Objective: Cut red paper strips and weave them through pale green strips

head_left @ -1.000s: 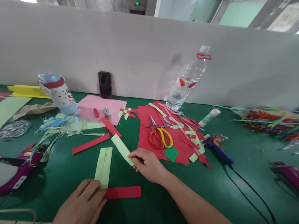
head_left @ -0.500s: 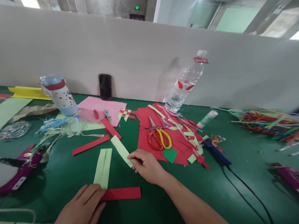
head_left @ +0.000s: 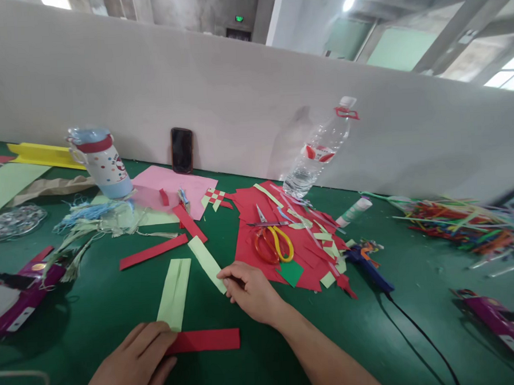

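Note:
My left hand (head_left: 139, 359) is at the front of the table, its fingers closed over the left end of a red paper strip (head_left: 211, 340). Its fingertips also touch the lower end of a folded pale green paper strip (head_left: 175, 291), which points away from me. My right hand (head_left: 249, 288) pinches the near end of a second pale green paper strip (head_left: 205, 260), lying slantwise on the table. Beyond it are two more red strips, one slanted (head_left: 189, 223) and one flatter (head_left: 152, 252). A small red-and-green woven paper piece (head_left: 215, 198) lies farther back.
Scissors (head_left: 271, 240) lie on red paper sheets (head_left: 247, 230) right of centre. Behind stand a water bottle (head_left: 315, 152), a phone (head_left: 182, 150) and a patterned flask (head_left: 104, 164). A blue glue gun (head_left: 373, 271) with a cord and colourful sticks (head_left: 461, 222) lie rightward.
The view has shifted slightly. Both hands keep practically the same places and grips on the paper strips.

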`<state>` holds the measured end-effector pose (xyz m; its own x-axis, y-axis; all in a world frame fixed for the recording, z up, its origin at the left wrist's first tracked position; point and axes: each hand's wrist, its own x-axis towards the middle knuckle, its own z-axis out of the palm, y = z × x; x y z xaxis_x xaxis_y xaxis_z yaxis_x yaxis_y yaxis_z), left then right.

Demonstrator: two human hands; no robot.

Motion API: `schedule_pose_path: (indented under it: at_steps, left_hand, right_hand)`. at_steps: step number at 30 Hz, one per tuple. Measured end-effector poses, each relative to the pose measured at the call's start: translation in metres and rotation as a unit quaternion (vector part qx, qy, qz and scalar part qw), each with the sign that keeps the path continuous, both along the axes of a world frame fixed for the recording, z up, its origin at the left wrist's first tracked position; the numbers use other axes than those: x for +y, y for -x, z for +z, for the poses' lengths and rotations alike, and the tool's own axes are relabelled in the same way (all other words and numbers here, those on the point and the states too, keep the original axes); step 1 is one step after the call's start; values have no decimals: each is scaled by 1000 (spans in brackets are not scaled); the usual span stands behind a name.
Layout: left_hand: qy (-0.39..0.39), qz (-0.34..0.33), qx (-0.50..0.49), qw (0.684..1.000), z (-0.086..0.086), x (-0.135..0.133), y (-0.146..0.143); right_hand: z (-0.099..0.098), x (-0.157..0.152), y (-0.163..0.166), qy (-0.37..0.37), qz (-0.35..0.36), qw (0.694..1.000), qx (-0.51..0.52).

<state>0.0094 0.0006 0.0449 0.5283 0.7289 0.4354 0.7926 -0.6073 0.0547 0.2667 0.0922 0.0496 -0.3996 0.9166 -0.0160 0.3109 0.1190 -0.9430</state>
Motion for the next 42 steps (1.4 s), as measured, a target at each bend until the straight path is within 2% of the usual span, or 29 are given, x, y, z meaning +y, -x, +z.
schedule_pose_path:
  at_steps: [10,19,24,28,36,42]
  left_hand:
    - [-7,-12,-18,1000,-1,4,2]
    - [-12,-39,16,999,-30,4,9]
    - [-27,-36,-11,999,-28,5,9]
    - [-12,-8,-30,999,-26,4,8]
    - [6,-3,-58,998,1,8,2]
    - [85,-6,-87,993,-7,7,10]
  right_hand:
    - [2,0,0,13,2,1000,0]
    - [0,2,-2,28,1,1000,12]
    - [0,2,-2,34,8,999,19]
    - [1,3,-3,36,9,999,18]
    - [0,3,-3,30,12,999,15]
    - [0,3,-2,26,12,999,14]
